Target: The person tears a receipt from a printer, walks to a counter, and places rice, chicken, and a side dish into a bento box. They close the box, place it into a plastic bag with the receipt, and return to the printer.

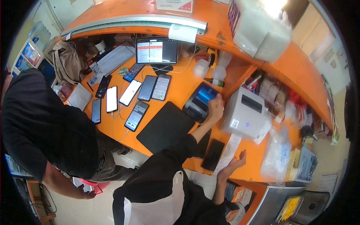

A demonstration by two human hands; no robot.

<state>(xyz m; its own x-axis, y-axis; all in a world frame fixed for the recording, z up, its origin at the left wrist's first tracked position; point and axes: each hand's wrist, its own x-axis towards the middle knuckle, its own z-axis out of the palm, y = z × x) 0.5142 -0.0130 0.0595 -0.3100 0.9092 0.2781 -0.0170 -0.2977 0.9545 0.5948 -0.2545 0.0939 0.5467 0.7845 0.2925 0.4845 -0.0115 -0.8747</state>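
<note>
My left hand (215, 109) is closed at the right edge of a small black box-shaped device with a shiny blue top (198, 103), which looks like a compact printer. The fingertips are partly hidden there. My right hand (231, 165) is turned palm up with fingers apart, holding nothing. Beside it a long printed paper strip (228, 152) runs down from a white label printer (243, 112). A dark-screened phone (213, 155) lies just left of the strip. Under my left forearm lies another dark flat object (203, 144), partly covered. A black mat (165, 127) is left of the device.
Several phones, including a lit one (130, 93), lie on the orange desk (178, 84) with cables among them. A tablet screen (156, 51) stands behind. A person in dark clothes (52, 123) is at the left. Clear plastic bags (275, 157) sit right; a raised shelf (213, 26) curves above.
</note>
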